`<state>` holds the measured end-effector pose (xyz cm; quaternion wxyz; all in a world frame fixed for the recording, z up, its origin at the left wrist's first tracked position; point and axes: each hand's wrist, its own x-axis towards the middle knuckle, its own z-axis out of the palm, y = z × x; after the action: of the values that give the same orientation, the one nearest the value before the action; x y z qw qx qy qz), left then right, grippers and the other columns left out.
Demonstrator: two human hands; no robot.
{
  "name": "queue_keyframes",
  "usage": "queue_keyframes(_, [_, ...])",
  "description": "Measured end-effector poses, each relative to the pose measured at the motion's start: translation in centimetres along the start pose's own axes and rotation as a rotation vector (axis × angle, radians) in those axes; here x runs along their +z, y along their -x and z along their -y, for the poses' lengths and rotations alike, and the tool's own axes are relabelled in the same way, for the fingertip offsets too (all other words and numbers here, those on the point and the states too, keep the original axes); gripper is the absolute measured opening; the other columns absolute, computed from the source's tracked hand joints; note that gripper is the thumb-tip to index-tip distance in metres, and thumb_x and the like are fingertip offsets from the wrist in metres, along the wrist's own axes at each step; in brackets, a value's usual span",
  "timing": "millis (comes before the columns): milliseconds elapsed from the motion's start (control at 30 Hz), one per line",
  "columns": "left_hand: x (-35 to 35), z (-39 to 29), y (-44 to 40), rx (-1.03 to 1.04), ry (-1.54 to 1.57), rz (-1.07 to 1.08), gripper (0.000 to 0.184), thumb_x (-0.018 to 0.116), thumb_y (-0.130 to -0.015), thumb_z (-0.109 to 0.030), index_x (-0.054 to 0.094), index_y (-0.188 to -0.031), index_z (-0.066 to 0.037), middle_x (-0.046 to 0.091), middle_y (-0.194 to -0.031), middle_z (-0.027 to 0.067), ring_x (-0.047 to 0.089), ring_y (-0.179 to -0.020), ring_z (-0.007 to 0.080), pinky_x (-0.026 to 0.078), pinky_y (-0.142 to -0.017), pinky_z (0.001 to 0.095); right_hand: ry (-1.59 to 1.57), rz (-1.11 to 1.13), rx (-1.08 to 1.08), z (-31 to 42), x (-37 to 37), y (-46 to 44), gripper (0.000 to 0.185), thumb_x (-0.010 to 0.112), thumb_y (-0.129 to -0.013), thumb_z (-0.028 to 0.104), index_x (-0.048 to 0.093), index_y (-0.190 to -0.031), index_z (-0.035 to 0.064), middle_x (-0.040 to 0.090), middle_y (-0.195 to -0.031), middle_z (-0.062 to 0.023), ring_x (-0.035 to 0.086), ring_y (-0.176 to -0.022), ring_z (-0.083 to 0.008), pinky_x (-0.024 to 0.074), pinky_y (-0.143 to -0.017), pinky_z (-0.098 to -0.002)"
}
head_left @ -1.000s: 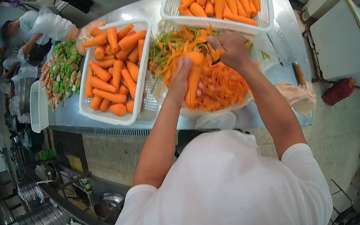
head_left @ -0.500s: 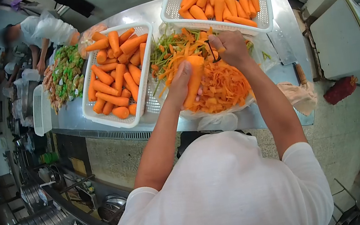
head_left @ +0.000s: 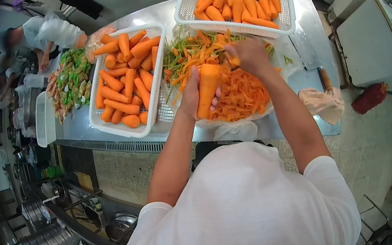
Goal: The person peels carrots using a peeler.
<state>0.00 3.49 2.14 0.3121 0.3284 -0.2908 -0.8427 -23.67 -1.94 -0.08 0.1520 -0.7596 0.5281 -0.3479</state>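
Note:
My left hand is wrapped round a thick carrot, its broad end tilted up and away from me. Just right of the carrot's top, my right hand is closed on a peeler, which is mostly hidden and blurred by motion. The fingers sit close to the carrot, and I cannot tell whether the blade touches it. Below both hands lies a heap of orange peelings on clear plastic. Green stem trimmings mixed with carrot scraps spread behind the left hand.
White baskets of carrots stand at left and at the back. A cleaver and a cloth lie on the right of the metal table. Green-and-pink food is piled at left near another person.
My left hand has turned the carrot, so more of its side faces me. My right hand has shifted slightly, and the peeler that showed clearly before is now blurred.

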Motion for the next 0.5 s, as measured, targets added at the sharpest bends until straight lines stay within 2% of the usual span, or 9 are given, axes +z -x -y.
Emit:
queue_keyframes(33, [0.2, -0.1, 0.4, 0.019, 0.052, 0.046, 0.062, 0.044, -0.100, -0.065, 0.058, -0.120, -0.008, 0.064, -0.084, 0.0075, 0.061, -0.056, 0.0123, 0.051, -0.042, 0.0250, 0.076, 0.049, 0.212, -0.7, -0.3, 0.3, 0.061, 0.044, -0.104, 0.046, 0.065, -0.068, 0.0022, 0.066, -0.072, -0.0162, 0.062, -0.076, -0.0383, 0.0418, -0.077, -0.0482])
queue_keyframes(100, [1.0, -0.2, 0.7, 0.043, 0.120, 0.082, 0.056, 0.048, -0.102, -0.059, 0.058, -0.120, -0.008, 0.064, -0.085, 0.0077, 0.061, -0.055, 0.0133, 0.051, -0.043, 0.0261, 0.038, 0.033, 0.261, -1.2, -1.1, 1.5, 0.062, 0.044, -0.103, 0.048, 0.064, -0.068, 0.0012, 0.064, -0.070, -0.0180, 0.061, -0.073, -0.0397, 0.0429, -0.075, -0.0481])
queue_keyframes(167, [1.8, -1.4, -0.7, 0.160, -0.321, -0.141, 0.044, 0.061, -0.100, -0.044, 0.055, -0.121, -0.005, 0.063, -0.090, 0.0082, 0.065, -0.067, 0.0159, 0.056, -0.057, 0.0304, 0.003, 0.011, 0.304, -1.2, -1.6, 3.0, 0.064, 0.045, -0.103, 0.050, 0.063, -0.069, 0.0002, 0.063, -0.069, -0.0199, 0.060, -0.070, -0.0412, 0.0439, -0.074, -0.0480])
queue_keyframes(200, [1.8, -2.1, -1.9, 0.177, -0.317, -0.146, 0.044, 0.061, -0.100, -0.044, 0.055, -0.121, -0.005, 0.063, -0.090, 0.0082, 0.065, -0.067, 0.0159, 0.056, -0.057, 0.0304, -0.010, -0.035, 0.338, -1.5, -1.2, 3.4, 0.064, 0.046, -0.103, 0.051, 0.062, -0.069, -0.0006, 0.061, -0.067, -0.0205, 0.059, -0.067, -0.0411, 0.0442, -0.070, -0.0474])
queue_keyframes(267, [1.4, -3.3, -3.7, 0.452, -0.730, -0.360, 0.048, 0.072, -0.092, -0.027, 0.048, -0.125, -0.003, 0.062, -0.101, 0.0098, 0.067, -0.086, 0.0189, 0.057, -0.076, 0.0345, -0.029, -0.073, 0.372, -1.9, -1.2, 4.2, 0.064, 0.047, -0.102, 0.052, 0.061, -0.069, -0.0015, 0.059, -0.065, -0.0210, 0.057, -0.063, -0.0411, 0.0445, -0.066, -0.0467])
queue_keyframes(300, [1.8, -4.1, -3.7, 0.453, -0.728, -0.365, 0.048, 0.072, -0.092, -0.027, 0.048, -0.125, -0.003, 0.062, -0.101, 0.0098, 0.067, -0.086, 0.0189, 0.057, -0.076, 0.0345, -0.078, -0.122, 0.412, -2.1, -1.3, 4.6, 0.064, 0.049, -0.102, 0.051, 0.059, -0.068, -0.0018, 0.058, -0.064, -0.0208, 0.055, -0.061, -0.0403, 0.0429, -0.062, -0.0473])
queue_keyframes(367, [4.2, -6.3, -3.0, 0.870, -0.295, -0.323, 0.051, 0.072, -0.090, -0.023, 0.044, -0.127, -0.003, 0.062, -0.105, 0.0110, 0.064, -0.098, 0.0207, 0.055, -0.087, 0.0370, -0.127, -0.170, 0.461, -2.4, -1.7, 5.5, 0.063, 0.050, -0.102, 0.050, 0.058, -0.068, -0.0021, 0.057, -0.063, -0.0205, 0.053, -0.058, -0.0394, 0.0412, -0.059, -0.0480])
queue_keyframes(467, [5.5, -7.2, 0.0, 0.755, 0.017, -0.143, 0.048, 0.071, -0.090, -0.019, 0.043, -0.126, -0.003, 0.063, -0.110, 0.0128, 0.065, -0.104, 0.0241, 0.055, -0.094, 0.0408, -0.158, -0.258, 0.444, -2.3, -2.8, 5.6, 0.061, 0.051, -0.103, 0.047, 0.056, -0.067, -0.0028, 0.054, -0.060, -0.0187, 0.051, -0.056, -0.0365, 0.0390, -0.056, -0.0467])
queue_keyframes(500, [4.7, -6.8, 0.5, 0.680, 0.017, -0.060, 0.040, 0.065, -0.096, -0.023, 0.045, -0.125, -0.003, 0.064, -0.113, 0.0141, 0.066, -0.106, 0.0273, 0.056, -0.096, 0.0446, -0.153, -0.275, 0.372, -2.1, -3.0, 5.7, 0.059, 0.052, -0.103, 0.044, 0.055, -0.067, -0.0026, 0.053, -0.059, -0.0178, 0.051, -0.055, -0.0360, 0.0385, -0.056, -0.0473])
